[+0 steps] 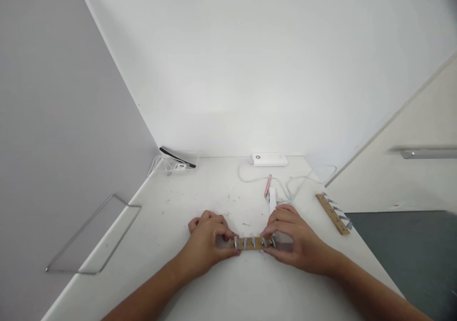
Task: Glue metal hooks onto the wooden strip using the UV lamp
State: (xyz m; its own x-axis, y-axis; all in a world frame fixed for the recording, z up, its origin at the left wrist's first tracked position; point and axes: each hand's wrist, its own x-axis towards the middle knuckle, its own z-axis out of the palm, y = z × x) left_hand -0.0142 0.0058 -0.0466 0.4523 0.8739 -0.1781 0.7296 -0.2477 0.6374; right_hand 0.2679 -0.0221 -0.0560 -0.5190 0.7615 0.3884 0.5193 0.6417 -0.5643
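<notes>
Between my two hands, low in the middle of the head view, is a small wooden strip [249, 244] with several grey metal screws or pegs standing along it. My left hand [207, 240] pinches its left end between thumb and fingers. At the other end, my right hand [291, 237] grips the strip with thumb and forefinger near the last pegs. A second wooden strip [333, 214] of the same sort, also with several metal pieces, lies apart at the table's right edge. Fingertips cover both ends of the held strip.
A white power bank [269, 159] and its cable lie at the back. Nearer are a pink pen [268, 186] and a white stick-like device [273, 199]. A clear tray [167, 167] with cables sits back left. A bent wire frame [98, 235] overhangs the left edge.
</notes>
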